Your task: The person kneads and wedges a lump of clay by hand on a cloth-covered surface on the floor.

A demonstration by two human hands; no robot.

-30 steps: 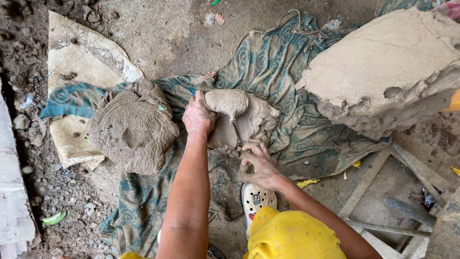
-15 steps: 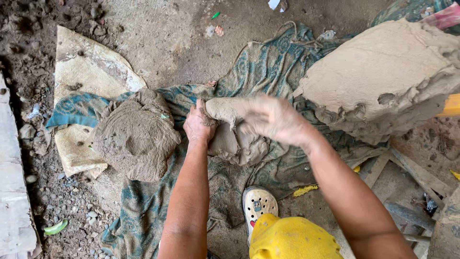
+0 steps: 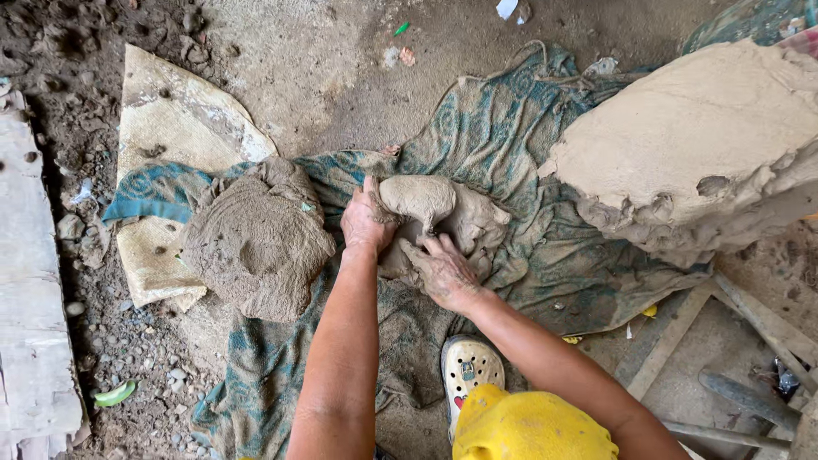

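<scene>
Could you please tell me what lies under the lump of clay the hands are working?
The clay lump rests on a teal patterned cloth spread over the dirt floor. The left hand and right hand press on it. What lies beneath the cloth there is covered.

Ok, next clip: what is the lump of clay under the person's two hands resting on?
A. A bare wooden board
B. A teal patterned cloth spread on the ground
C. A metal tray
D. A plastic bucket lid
B: the clay lump, pressed by the left hand and the right hand, lies on the teal patterned cloth spread over the dirt floor.
</scene>
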